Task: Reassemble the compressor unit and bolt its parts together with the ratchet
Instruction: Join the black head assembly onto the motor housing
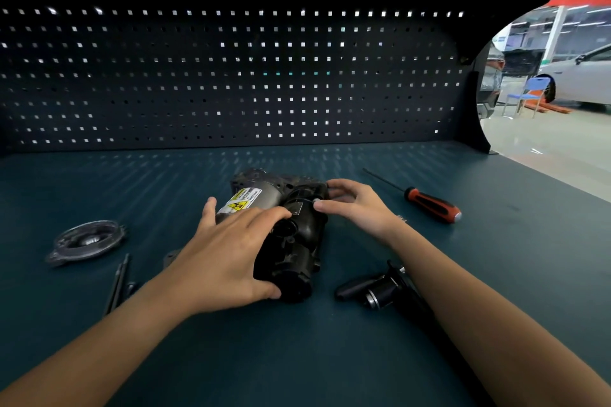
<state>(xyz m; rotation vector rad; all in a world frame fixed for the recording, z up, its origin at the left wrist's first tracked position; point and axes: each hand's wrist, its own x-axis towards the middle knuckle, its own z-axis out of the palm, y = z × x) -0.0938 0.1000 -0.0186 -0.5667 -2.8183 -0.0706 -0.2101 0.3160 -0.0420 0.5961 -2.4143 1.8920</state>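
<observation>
Left hand (228, 261) grips the compressor (299, 241), right hand (357, 208) pinches its bolt (315, 200); ratchet (373, 290), screwdriver (429, 203) lie beside.

Both hands on the compressor unit (307, 231).
Bare forearms reach forward; left hand (228, 254) lies palm down, fingers curled round it; right hand (357, 208) pinches its far end between thumb and fingertips.
</observation>
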